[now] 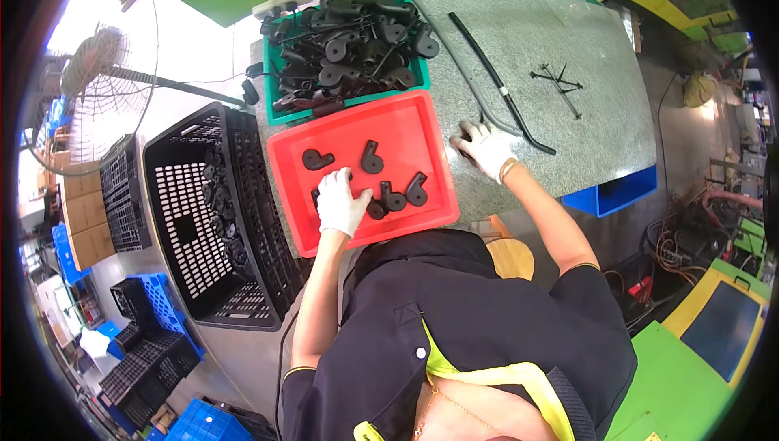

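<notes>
My left hand [339, 203], in a white glove, rests inside the red tray [410, 120], its fingers over a small black plastic part; whether it grips the part I cannot tell. Several more black plastic parts [372, 157] lie loose in that tray. My right hand [487, 147], also gloved, lies flat on the grey speckled tabletop [596, 116] just right of the red tray, fingers spread, holding nothing. A green tray [274, 84] behind the red one is heaped with black plastic parts.
A long black hose [497, 80] and a small black wire frame [558, 81] lie on the table. A large black crate [215, 214] stands at my left with parts inside. A fan [93, 76], blue crates [162, 303] and a wooden stool [511, 256] surround me.
</notes>
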Demonstrator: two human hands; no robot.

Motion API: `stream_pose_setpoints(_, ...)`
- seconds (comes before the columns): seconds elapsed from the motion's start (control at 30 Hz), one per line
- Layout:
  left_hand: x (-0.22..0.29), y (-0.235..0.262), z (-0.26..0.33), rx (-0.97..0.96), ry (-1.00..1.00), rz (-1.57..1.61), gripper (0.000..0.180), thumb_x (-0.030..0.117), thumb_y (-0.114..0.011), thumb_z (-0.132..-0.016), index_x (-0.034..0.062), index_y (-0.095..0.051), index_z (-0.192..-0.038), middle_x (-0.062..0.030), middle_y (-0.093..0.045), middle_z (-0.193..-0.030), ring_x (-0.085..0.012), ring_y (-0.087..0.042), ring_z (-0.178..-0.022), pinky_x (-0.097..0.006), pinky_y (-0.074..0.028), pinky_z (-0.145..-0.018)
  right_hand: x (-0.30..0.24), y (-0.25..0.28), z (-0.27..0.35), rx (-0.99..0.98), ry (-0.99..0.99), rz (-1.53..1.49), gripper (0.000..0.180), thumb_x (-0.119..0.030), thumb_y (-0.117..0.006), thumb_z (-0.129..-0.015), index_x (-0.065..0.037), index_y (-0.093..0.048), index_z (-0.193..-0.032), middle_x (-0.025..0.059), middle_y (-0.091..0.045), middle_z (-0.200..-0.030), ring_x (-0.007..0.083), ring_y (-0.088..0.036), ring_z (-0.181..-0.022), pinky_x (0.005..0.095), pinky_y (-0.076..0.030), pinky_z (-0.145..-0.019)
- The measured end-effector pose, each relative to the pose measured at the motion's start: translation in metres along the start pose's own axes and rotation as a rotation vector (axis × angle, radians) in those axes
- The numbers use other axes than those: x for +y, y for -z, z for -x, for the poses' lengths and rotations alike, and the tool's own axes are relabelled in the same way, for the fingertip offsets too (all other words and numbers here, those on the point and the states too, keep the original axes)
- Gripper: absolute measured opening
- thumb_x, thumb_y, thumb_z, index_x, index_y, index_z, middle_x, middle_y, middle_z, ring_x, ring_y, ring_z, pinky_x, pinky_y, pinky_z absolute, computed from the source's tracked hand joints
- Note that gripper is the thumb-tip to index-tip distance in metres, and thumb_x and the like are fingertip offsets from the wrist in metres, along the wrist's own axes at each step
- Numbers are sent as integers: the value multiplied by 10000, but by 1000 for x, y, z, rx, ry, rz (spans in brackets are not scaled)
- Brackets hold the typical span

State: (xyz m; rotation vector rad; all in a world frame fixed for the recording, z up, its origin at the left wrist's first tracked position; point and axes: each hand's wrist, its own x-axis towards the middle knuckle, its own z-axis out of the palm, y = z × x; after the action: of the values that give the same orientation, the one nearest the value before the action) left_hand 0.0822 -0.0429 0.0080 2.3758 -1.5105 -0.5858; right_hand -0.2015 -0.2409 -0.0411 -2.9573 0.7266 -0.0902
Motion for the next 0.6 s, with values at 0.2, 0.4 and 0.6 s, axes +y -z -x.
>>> stream_pose_setpoints(0.2,3,-4,5,65,-37,53,577,293,-737,-692,19,-531,-1156,-156,-548,-1114,-354,-467,-1112,-441,-421,-915,-2,16,-17,-178,-167,-91,301,-182,-537,-837,-162,-539,-1137,165,-519,-1074,345,-530,-1020,478,-425,-890)
stream_pose_setpoints(0.4,-6,-7,15,154,-11,244,536,322,-694,-777,1,-526,-1173,-174,-566,-1137,-349,-495,-1104,-422,-413,-936,-64,62,-53,165,-189,-773,458,-272,-658,-806,-67,-506,-1187,192,-495,-1149,362,-511,-1074,414,-411,-954)
stream_pose_setpoints(0.6,-7,0,25,60,183,460,531,374,-636,-840,-2,-536,-1201,-193,-570,-1183,-343,-517,-1120,-403,-410,-956,-32,68,-153,461,-45,-373,295,-131,-605,-814,-91,-551,-1102,140,-536,-1146,324,-477,-1115,401,-398,-937)
